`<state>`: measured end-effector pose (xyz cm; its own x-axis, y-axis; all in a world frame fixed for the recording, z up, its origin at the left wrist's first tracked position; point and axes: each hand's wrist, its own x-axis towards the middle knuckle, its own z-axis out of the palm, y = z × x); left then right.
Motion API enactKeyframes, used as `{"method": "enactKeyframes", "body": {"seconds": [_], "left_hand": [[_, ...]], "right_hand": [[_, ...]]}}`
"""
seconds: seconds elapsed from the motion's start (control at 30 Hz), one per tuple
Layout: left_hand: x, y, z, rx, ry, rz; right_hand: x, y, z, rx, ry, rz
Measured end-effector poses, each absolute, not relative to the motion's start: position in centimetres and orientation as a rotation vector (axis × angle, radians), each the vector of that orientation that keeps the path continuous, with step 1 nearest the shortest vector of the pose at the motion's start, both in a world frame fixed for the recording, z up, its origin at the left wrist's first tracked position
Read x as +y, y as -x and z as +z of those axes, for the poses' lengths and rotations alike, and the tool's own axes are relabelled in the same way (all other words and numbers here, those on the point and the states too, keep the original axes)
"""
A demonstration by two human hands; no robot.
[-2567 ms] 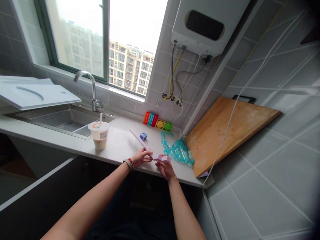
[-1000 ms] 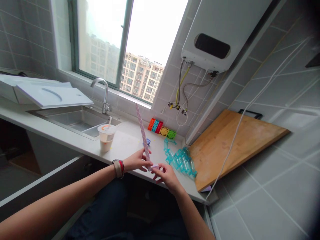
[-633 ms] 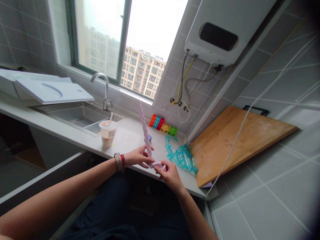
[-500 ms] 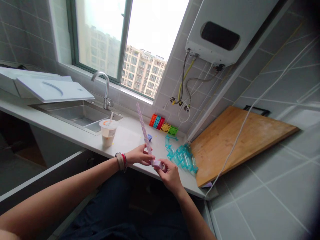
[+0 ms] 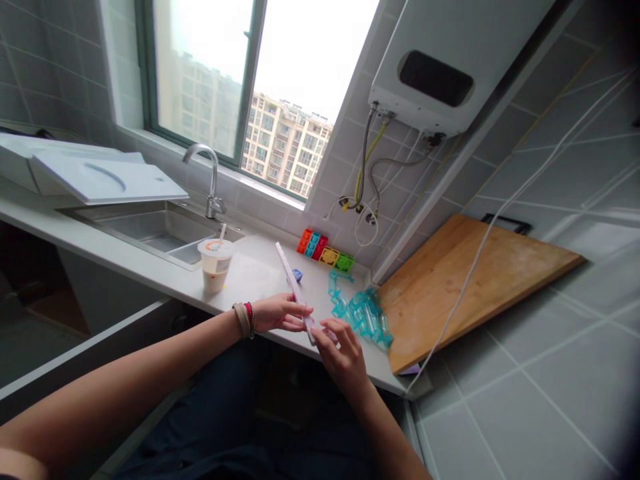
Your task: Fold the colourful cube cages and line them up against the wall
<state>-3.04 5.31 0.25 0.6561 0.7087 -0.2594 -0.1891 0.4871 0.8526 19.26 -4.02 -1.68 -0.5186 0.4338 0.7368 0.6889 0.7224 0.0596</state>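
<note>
A long pale pink and lilac twist-puzzle strip (image 5: 291, 281) lies slanted over the white counter (image 5: 150, 270), its far end pointing toward the window. My left hand (image 5: 278, 313), with bracelets on the wrist, pinches the strip near its lower end. My right hand (image 5: 343, 353) holds the strip's very bottom end, fingers curled around it at the counter's front edge.
A teal twist-puzzle heap (image 5: 363, 308) lies just right of my hands. Coloured blocks (image 5: 323, 250) line the wall, a small blue piece (image 5: 297, 274) sits before them. A drink cup with straw (image 5: 215, 265), sink (image 5: 150, 230), tap (image 5: 209, 175) stand left; a wooden board (image 5: 465, 280) leans right.
The strip stood nearly upright half a second ago; now it is tipped down low over the counter. Both hands kept their hold near its lower end.
</note>
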Motion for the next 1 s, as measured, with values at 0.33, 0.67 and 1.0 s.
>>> {"method": "enactKeyframes", "body": {"seconds": [0.33, 0.67, 1.0], "left_hand": [[3.5, 2.4, 1.1, 0.692, -1.098, 0.806], [2.3, 0.3, -0.3, 0.441, -1.143, 0.917], [1.7, -1.2, 0.0, 0.394, -1.226, 1.071]], "right_hand": [[-4.0, -19.6, -2.9, -2.02, 0.874, -0.363], [-4.2, -18.1, -2.2, -1.362, 1.178, 0.547], [-4.9, -16.4, -2.7, -1.232, 1.097, 0.84]]}}
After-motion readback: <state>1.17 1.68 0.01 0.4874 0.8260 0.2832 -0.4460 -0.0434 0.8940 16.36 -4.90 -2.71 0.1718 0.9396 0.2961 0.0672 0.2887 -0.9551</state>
